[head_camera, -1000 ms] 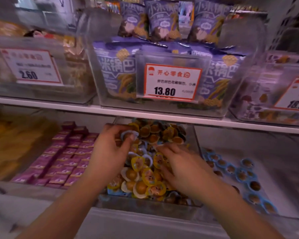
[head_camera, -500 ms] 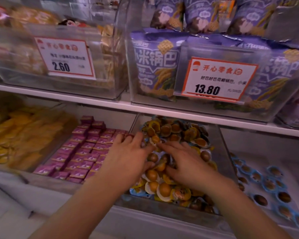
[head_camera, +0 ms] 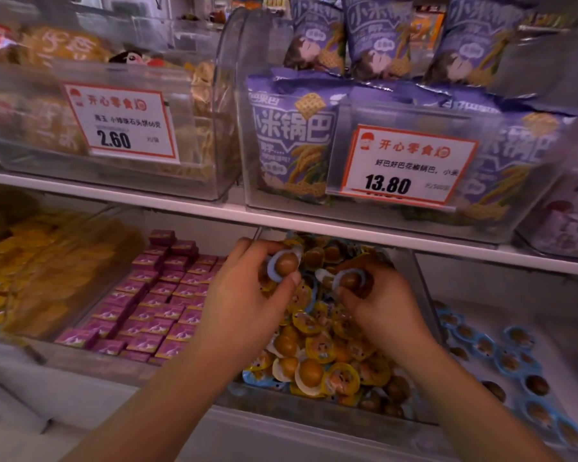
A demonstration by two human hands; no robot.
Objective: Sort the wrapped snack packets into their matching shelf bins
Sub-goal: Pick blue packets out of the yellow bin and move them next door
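Note:
A clear bin (head_camera: 424,295) on the lower shelf is heaped with round egg packets, mostly yellow-rimmed (head_camera: 317,355), a few blue-rimmed. My left hand (head_camera: 244,301) pinches a blue-rimmed egg packet (head_camera: 282,265) between thumb and fingers, lifted just above the heap. My right hand (head_camera: 381,305) grips another blue-rimmed egg packet (head_camera: 347,280) close beside it. Both hands hover over the back half of the bin. To the right, a bin floor (head_camera: 521,315) carries a thin spread of blue-rimmed packets (head_camera: 511,361).
Purple boxed sweets (head_camera: 154,301) fill the bin to the left, yellow packets (head_camera: 30,271) the one beyond. The upper shelf edge (head_camera: 314,225) runs just above my hands, carrying bins of purple crisp bags (head_camera: 291,141) and yellow biscuits (head_camera: 40,115) with price tags.
Both hands were flat, digging in the heap; each has now closed on a blue-rimmed packet and lifted it slightly. The view has shifted left and closer.

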